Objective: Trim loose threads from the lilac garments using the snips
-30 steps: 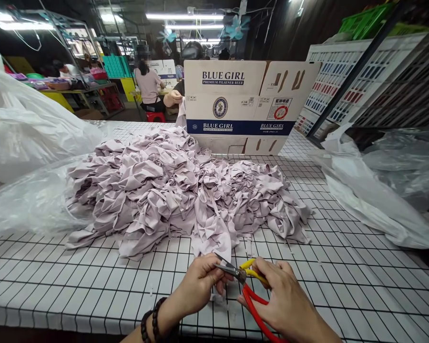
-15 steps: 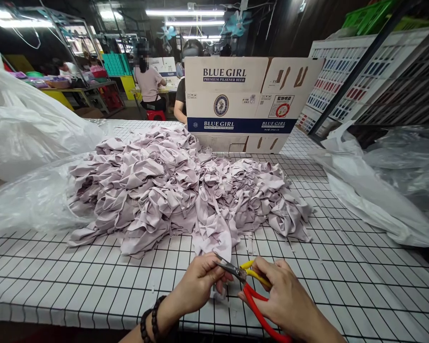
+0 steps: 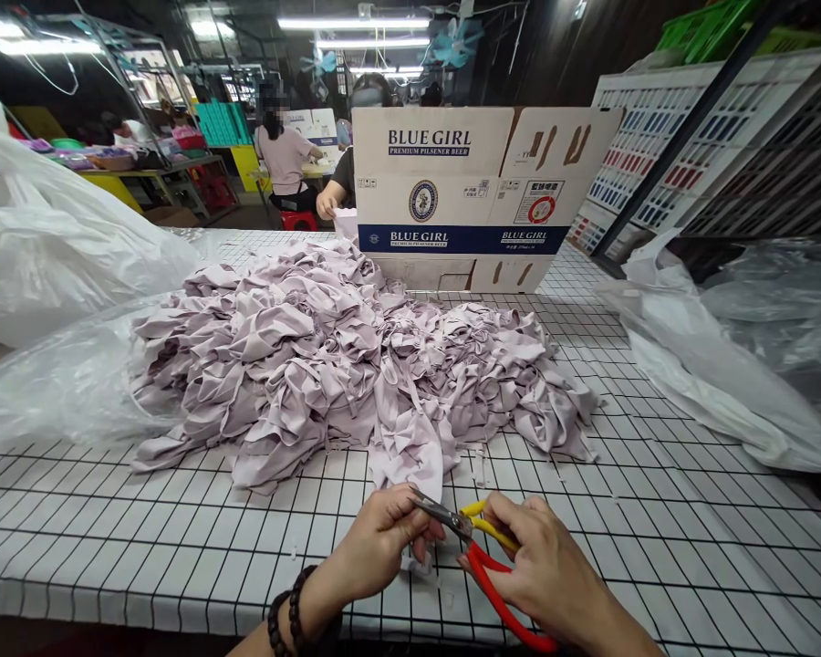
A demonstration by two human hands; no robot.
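Observation:
My right hand (image 3: 547,570) grips scissors (image 3: 475,538) with one yellow and one red handle, the short metal blades pointing left. My left hand (image 3: 383,538), with a dark bead bracelet on the wrist, is pinched closed at the blade tips, on the lower edge of a pale lilac fabric piece (image 3: 410,456) that trails from the pile. The big heap of lilac fabric pieces (image 3: 328,356) lies just beyond both hands on the white grid-patterned table (image 3: 109,538).
A Blue Girl beer carton (image 3: 479,192) stands behind the heap. Clear plastic bags lie at the left (image 3: 61,255) and right (image 3: 732,365). Small fabric snippets (image 3: 479,470) dot the table. Other people sit at work beyond the carton (image 3: 284,155). Crate stacks stand at right.
My hands and the scissors have barely moved. A person behind the carton has shifted an arm and a pale cloth.

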